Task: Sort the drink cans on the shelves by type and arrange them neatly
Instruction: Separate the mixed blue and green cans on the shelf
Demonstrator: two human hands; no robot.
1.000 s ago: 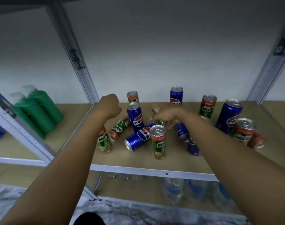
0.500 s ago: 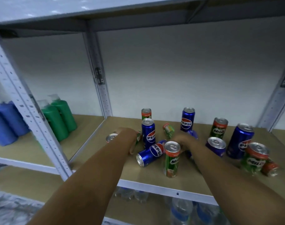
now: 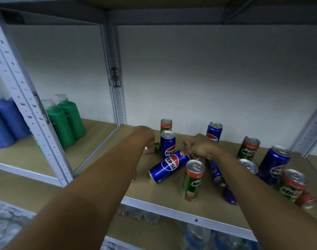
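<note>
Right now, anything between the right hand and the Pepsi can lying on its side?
No. The right hand already sits at the top end of the lying Pepsi can, fingertips touching or nearly so. An upright Milo can stands just beside it, not between.

left hand hiding a can, lower-shelf bottles blurred

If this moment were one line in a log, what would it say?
left hand: over fallen green can, grip hidden | right hand: curled by tipped Pepsi can | cans: mixed, unsorted
</note>
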